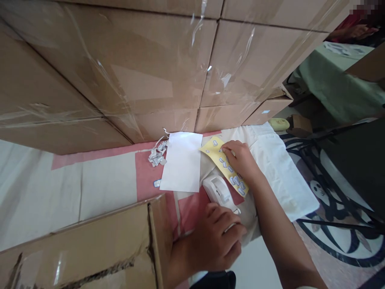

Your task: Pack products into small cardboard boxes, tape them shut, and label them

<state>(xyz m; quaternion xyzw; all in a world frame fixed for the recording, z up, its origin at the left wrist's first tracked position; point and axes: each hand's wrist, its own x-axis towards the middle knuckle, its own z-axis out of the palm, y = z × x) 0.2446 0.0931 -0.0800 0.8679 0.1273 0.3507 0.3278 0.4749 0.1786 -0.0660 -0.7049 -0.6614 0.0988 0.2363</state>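
A yellow sticker sheet (217, 160) with several small pale, blue-edged stickers lies aslant on the cloth. My right hand (240, 160) is over it, thumb and fingertips pinched at a small sticker near the upper edge. My left hand (221, 237) is closer to me with its fingers curled; what they hold, if anything, is hidden. Just beyond its fingertips stands a white tape dispenser (221, 192). A blank white paper (183, 162) lies left of the yellow sheet. Beside it is a pile of small grey-white tags (158, 154), and a blue-edged piece (157, 183) lies by its lower left corner.
Stacked, taped cardboard boxes (150, 60) form a wall at the back. Another cardboard box (90, 249) stands close at the lower left. White fabric (279, 172) lies to the right. Past it are a patterned floor mat (343, 241), a green-covered table (331, 76) and another person's hands (359, 31).
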